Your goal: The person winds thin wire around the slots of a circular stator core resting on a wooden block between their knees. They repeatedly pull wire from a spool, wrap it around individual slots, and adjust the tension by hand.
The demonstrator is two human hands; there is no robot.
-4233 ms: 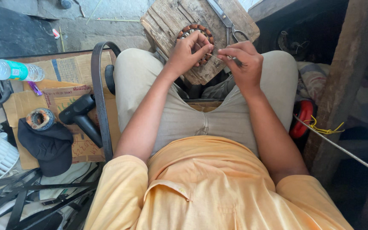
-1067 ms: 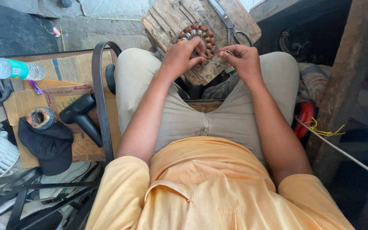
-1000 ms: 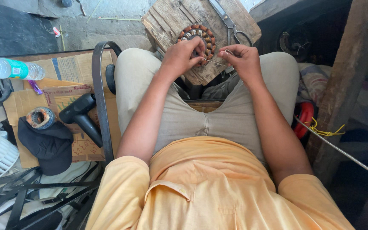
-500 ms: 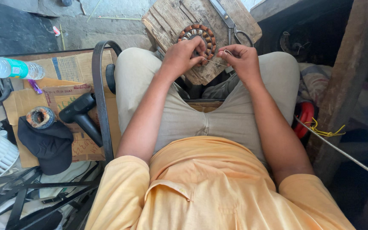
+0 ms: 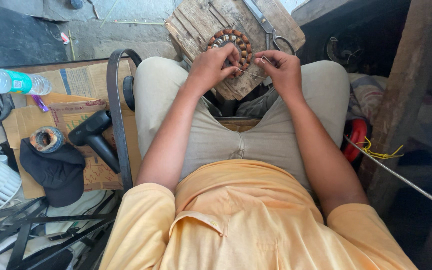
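Copper-wound stator ring [image 5: 236,44] is lying on a worn wooden block [image 5: 196,25] between the knees. Left hand [image 5: 215,67] is pressing on its rim; right hand [image 5: 280,67] is pinching a thin wire [image 5: 248,73]. Ring looks heavy and rigid, best held by the rim; the wire is probably springy and easily kinked. Scissors [image 5: 268,27] are lying just beside.
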